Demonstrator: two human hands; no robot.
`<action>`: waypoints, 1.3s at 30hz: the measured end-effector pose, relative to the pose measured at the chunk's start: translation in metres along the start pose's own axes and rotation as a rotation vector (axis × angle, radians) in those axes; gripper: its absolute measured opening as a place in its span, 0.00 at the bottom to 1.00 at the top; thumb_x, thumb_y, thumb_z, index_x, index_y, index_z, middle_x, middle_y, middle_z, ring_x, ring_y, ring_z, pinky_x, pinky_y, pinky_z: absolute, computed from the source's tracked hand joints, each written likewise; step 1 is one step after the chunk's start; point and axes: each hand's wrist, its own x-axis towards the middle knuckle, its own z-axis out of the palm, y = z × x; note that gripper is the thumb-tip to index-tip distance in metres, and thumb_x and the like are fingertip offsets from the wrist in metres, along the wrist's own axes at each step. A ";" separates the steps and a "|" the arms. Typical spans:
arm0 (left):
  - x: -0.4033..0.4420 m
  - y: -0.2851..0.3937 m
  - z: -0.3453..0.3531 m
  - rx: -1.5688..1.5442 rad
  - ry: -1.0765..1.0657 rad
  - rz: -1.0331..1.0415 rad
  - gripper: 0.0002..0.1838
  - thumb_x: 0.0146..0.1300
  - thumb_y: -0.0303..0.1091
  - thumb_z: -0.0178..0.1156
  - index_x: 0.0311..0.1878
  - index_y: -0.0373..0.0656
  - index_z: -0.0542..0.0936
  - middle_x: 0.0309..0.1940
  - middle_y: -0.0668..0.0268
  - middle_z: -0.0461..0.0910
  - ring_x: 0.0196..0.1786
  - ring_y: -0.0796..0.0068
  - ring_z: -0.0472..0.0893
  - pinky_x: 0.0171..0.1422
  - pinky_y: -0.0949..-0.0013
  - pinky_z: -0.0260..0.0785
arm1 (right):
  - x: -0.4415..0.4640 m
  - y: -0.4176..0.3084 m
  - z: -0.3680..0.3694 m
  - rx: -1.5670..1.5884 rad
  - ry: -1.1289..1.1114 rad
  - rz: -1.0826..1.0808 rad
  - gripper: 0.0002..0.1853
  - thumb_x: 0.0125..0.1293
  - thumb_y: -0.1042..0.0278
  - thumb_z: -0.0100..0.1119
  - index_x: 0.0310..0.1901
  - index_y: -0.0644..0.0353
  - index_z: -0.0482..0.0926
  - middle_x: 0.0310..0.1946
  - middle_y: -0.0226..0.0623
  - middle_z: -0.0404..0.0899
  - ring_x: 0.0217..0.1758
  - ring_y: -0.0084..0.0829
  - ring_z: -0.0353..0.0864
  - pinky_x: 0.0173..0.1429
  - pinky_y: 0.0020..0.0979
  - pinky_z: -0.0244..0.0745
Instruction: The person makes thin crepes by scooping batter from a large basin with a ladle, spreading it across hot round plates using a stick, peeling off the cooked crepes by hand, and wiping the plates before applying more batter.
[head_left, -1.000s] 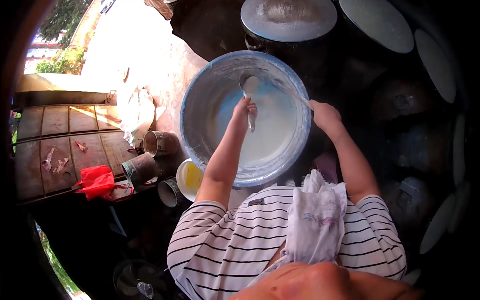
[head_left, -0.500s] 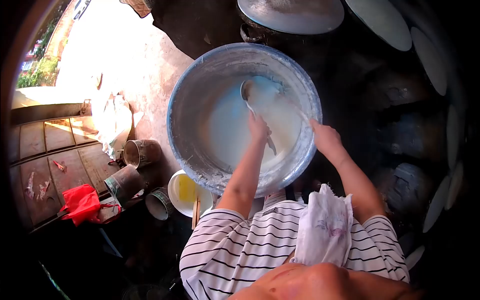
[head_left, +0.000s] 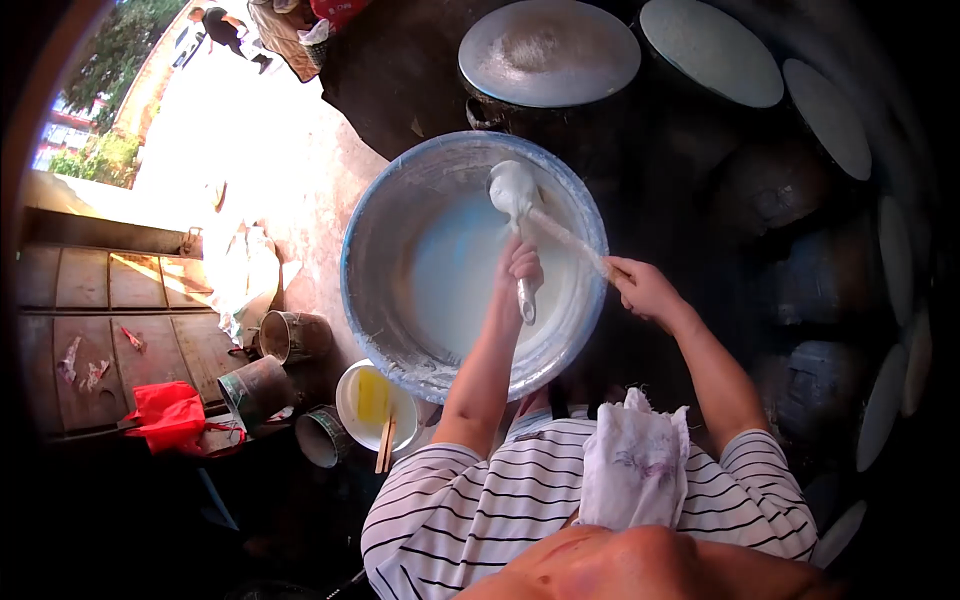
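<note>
A large blue-rimmed tub [head_left: 372, 215] stands in front of me with pale, milky batter [head_left: 450, 270] in its bottom. My left hand [head_left: 522, 262] is closed round the handle of a ladle [head_left: 527, 305] above the batter. Thick white batter coats the ladle's bowl, so its rim is mostly covered. In my right hand [head_left: 650, 292], at the tub's right rim, is a wooden stick [head_left: 570, 238] slanting in over the tub. The stick's coated far end meets the ladle near the bowl; the exact contact is hidden by batter.
A white bucket [head_left: 347, 400] holding a yellow object and wooden sticks stands left of my body. Several dirty pots [head_left: 290, 337] and a red bag [head_left: 165, 415] lie farther left. Round pale discs [head_left: 550, 50] line the back and right. A person [head_left: 218, 28] is outdoors, far left.
The ladle has come up out of the lower tub, its bowl now thickly coated with white batter. The stick has swung inward against it. My view has shifted, showing a person outside.
</note>
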 end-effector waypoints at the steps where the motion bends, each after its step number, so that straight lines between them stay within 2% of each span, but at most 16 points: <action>1: -0.016 -0.024 0.024 0.044 -0.020 -0.013 0.22 0.73 0.45 0.43 0.22 0.47 0.62 0.13 0.75 0.55 0.14 0.84 0.56 0.17 0.79 0.52 | -0.011 -0.004 -0.005 0.164 -0.033 -0.043 0.23 0.67 0.73 0.44 0.64 0.58 0.68 0.18 0.26 0.67 0.14 0.14 0.59 0.16 0.19 0.55; 5: -0.046 -0.104 0.142 0.282 -0.028 0.026 0.24 0.74 0.46 0.41 0.20 0.47 0.58 0.10 0.76 0.52 0.08 0.86 0.55 0.09 0.81 0.50 | -0.055 -0.039 -0.026 0.385 -0.157 -0.258 0.22 0.70 0.72 0.45 0.65 0.62 0.65 0.16 0.26 0.69 0.12 0.13 0.60 0.16 0.16 0.58; 8: -0.052 -0.143 0.229 0.547 -0.219 -0.053 0.24 0.75 0.46 0.39 0.21 0.46 0.58 0.10 0.76 0.53 0.07 0.87 0.56 0.08 0.82 0.52 | -0.085 -0.106 -0.044 0.412 -0.204 -0.515 0.22 0.70 0.74 0.44 0.65 0.64 0.64 0.17 0.27 0.70 0.12 0.13 0.60 0.14 0.16 0.57; 14: -0.057 -0.193 0.342 0.659 -0.584 -0.151 0.22 0.75 0.43 0.40 0.23 0.43 0.59 0.09 0.76 0.53 0.07 0.88 0.56 0.08 0.83 0.54 | -0.121 -0.197 -0.049 0.375 -0.115 -0.902 0.23 0.71 0.68 0.47 0.67 0.54 0.65 0.17 0.28 0.69 0.11 0.13 0.60 0.14 0.16 0.57; 16: -0.064 -0.183 0.331 0.625 -0.549 -0.073 0.23 0.74 0.44 0.40 0.23 0.43 0.60 0.09 0.76 0.53 0.07 0.88 0.56 0.08 0.83 0.53 | -0.114 -0.182 -0.040 0.402 -0.144 -0.930 0.23 0.71 0.68 0.48 0.67 0.53 0.64 0.16 0.28 0.69 0.11 0.14 0.61 0.14 0.17 0.57; 18: -0.079 -0.134 0.285 0.818 -0.454 -0.237 0.23 0.75 0.49 0.38 0.27 0.43 0.64 0.11 0.76 0.56 0.08 0.89 0.55 0.08 0.85 0.49 | -0.082 -0.125 -0.015 0.549 -0.288 -0.852 0.24 0.71 0.68 0.48 0.67 0.56 0.63 0.16 0.28 0.69 0.11 0.14 0.62 0.14 0.18 0.56; 20: -0.086 -0.113 0.229 0.411 -0.161 -0.229 0.22 0.75 0.46 0.40 0.24 0.45 0.62 0.11 0.76 0.56 0.10 0.87 0.57 0.10 0.82 0.52 | -0.046 -0.064 0.015 0.517 -0.236 -0.591 0.24 0.71 0.69 0.46 0.67 0.60 0.62 0.16 0.27 0.69 0.11 0.14 0.61 0.14 0.18 0.56; 22: -0.088 -0.087 0.181 0.144 0.076 -0.168 0.22 0.74 0.42 0.43 0.21 0.46 0.60 0.11 0.77 0.56 0.11 0.86 0.57 0.12 0.81 0.53 | -0.049 -0.050 0.029 0.543 -0.237 -0.336 0.22 0.71 0.70 0.45 0.66 0.64 0.63 0.16 0.27 0.69 0.11 0.14 0.60 0.14 0.18 0.56; 25: -0.092 -0.079 0.163 0.033 0.152 -0.133 0.21 0.73 0.41 0.44 0.21 0.47 0.60 0.11 0.77 0.56 0.11 0.86 0.58 0.13 0.81 0.53 | -0.053 -0.024 0.031 0.516 -0.206 -0.281 0.21 0.71 0.72 0.44 0.64 0.65 0.65 0.16 0.26 0.69 0.11 0.14 0.59 0.15 0.18 0.56; 28: -0.110 -0.120 0.201 0.421 0.129 0.031 0.21 0.75 0.45 0.38 0.27 0.43 0.64 0.15 0.74 0.57 0.10 0.87 0.58 0.11 0.82 0.53 | -0.087 -0.046 0.010 0.415 -0.173 -0.429 0.21 0.70 0.72 0.45 0.63 0.64 0.67 0.17 0.27 0.71 0.11 0.13 0.60 0.15 0.17 0.56; 30: -0.123 -0.143 0.234 0.612 -0.027 -0.017 0.20 0.76 0.46 0.34 0.38 0.42 0.70 0.17 0.73 0.56 0.10 0.87 0.58 0.09 0.84 0.52 | -0.116 -0.073 -0.009 0.382 -0.127 -0.580 0.21 0.70 0.72 0.45 0.63 0.64 0.67 0.18 0.29 0.73 0.12 0.14 0.62 0.16 0.17 0.57; 32: -0.128 -0.176 0.270 0.868 -0.077 0.042 0.19 0.76 0.45 0.33 0.51 0.46 0.72 0.17 0.72 0.56 0.10 0.87 0.57 0.08 0.85 0.51 | -0.136 -0.086 -0.021 0.469 -0.092 -0.693 0.20 0.70 0.71 0.45 0.63 0.64 0.67 0.18 0.30 0.74 0.12 0.14 0.64 0.16 0.16 0.58; 33: -0.128 -0.181 0.279 0.920 -0.116 0.008 0.19 0.76 0.44 0.33 0.59 0.55 0.71 0.16 0.74 0.56 0.10 0.87 0.57 0.09 0.86 0.50 | -0.138 -0.084 -0.022 0.447 -0.085 -0.742 0.21 0.70 0.71 0.46 0.64 0.63 0.67 0.17 0.31 0.74 0.12 0.15 0.64 0.16 0.16 0.58; 36: -0.123 -0.153 0.257 0.782 -0.044 -0.007 0.19 0.76 0.45 0.38 0.44 0.44 0.74 0.15 0.75 0.57 0.10 0.88 0.58 0.09 0.85 0.50 | -0.109 -0.052 0.006 0.474 -0.120 -0.616 0.21 0.70 0.70 0.46 0.64 0.62 0.66 0.16 0.30 0.73 0.11 0.15 0.63 0.15 0.17 0.57; 38: -0.114 -0.111 0.223 0.414 -0.007 -0.327 0.21 0.74 0.46 0.42 0.26 0.42 0.67 0.12 0.77 0.57 0.10 0.88 0.57 0.09 0.83 0.49 | -0.068 -0.015 0.040 0.443 -0.144 -0.448 0.21 0.71 0.66 0.47 0.64 0.59 0.67 0.15 0.29 0.72 0.10 0.14 0.61 0.14 0.18 0.57; 39: -0.109 -0.099 0.205 0.272 0.067 -0.252 0.21 0.74 0.45 0.43 0.23 0.45 0.62 0.11 0.77 0.57 0.10 0.88 0.57 0.10 0.82 0.50 | -0.058 -0.007 0.056 0.411 -0.148 -0.379 0.21 0.71 0.67 0.47 0.64 0.59 0.67 0.15 0.28 0.71 0.10 0.14 0.61 0.14 0.18 0.57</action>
